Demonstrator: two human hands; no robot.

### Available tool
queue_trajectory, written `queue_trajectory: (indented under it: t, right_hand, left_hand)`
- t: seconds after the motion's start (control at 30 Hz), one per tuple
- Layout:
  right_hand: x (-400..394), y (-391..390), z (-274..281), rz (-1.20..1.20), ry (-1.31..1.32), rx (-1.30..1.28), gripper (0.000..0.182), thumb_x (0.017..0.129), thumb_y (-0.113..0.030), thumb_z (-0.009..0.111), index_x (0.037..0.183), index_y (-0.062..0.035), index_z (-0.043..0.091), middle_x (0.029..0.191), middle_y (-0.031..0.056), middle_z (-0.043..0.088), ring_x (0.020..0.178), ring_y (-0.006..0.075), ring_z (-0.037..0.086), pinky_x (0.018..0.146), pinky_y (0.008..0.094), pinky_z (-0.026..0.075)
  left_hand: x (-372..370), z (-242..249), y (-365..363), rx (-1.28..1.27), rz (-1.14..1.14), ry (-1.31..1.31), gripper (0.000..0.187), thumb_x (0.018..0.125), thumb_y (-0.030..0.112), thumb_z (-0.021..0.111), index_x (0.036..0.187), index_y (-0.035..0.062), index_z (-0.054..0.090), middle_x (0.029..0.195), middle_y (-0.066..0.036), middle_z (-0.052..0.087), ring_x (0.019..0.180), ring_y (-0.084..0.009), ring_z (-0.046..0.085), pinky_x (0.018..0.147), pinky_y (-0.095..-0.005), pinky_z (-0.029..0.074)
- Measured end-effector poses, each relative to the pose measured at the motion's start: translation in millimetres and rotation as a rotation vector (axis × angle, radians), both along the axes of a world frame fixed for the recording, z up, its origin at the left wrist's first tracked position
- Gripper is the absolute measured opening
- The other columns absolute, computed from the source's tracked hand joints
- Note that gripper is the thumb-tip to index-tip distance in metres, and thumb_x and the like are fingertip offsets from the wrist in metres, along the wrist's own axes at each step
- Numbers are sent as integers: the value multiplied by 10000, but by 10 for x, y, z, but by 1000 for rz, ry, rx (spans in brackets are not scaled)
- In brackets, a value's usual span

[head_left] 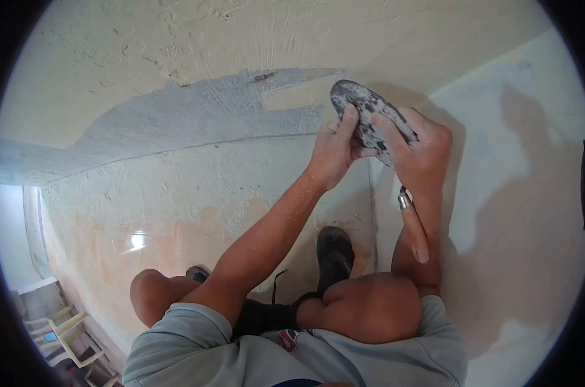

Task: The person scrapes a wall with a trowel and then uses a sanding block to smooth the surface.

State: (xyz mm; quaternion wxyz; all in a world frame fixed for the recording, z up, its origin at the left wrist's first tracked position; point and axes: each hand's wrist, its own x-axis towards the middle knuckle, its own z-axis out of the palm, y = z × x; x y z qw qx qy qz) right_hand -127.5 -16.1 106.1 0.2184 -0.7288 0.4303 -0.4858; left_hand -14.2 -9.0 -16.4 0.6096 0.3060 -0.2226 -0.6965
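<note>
Both of my hands grip a trowel (368, 106) by its dark, rounded blade, which is smeared with white. My left hand (334, 151) has its thumb on the blade's face and its fingers curled under the lower left edge. On the other side, my right hand (421, 148) wraps the right edge, thumb across the face. The metal neck and wooden handle hang down beside my right forearm. The blade is tilted in front of the wall (183, 119), near a wet-looking grey patch. White dust speckles my hands and forearms.
A second wall (524, 193) meets the first at a corner on the right and carries my shadow. Below lie my bent legs and a dark shoe (335, 248). White plastic chairs (60, 326) stand at the far lower left.
</note>
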Motion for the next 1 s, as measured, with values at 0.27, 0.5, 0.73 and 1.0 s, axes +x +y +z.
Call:
queue_trajectory:
  t: [0.27,0.5,0.73,1.0]
  right_hand:
    - [301,-96,-314,183,232,28,247,866,-218,702,775,-5,619,695,217,606,641,420,584,572,435,464]
    - [207,23,-970,248,-31,494,242,881,-204,693,829,30,656,611,107,546,555,157,470,540,331,410]
    - [858,103,-1405,297,-386,564,312,913,-203,697,761,32,560,618,76,528,626,97,441,571,328,415]
    - [1311,563,-1550,350,-826,947,221,992,-225,665,945,-10,660,853,-14,642,765,58,553,686,258,477]
  left_hand:
    - [460,-228,168,76,80,99,483,1059,539,406,1186,114,596,985,-14,667,853,-117,644,703,-272,552]
    - [617,-543,416,275,-8,-218,432,1022,558,505,1004,138,603,795,24,606,671,-87,555,573,-238,424]
    - [1325,178,598,406,-64,-878,588,965,595,584,933,16,681,754,-48,655,622,-119,584,510,-274,462]
    - [1725,422,941,348,-177,-1219,573,982,542,586,972,-24,677,744,-48,636,613,-110,573,512,-275,475]
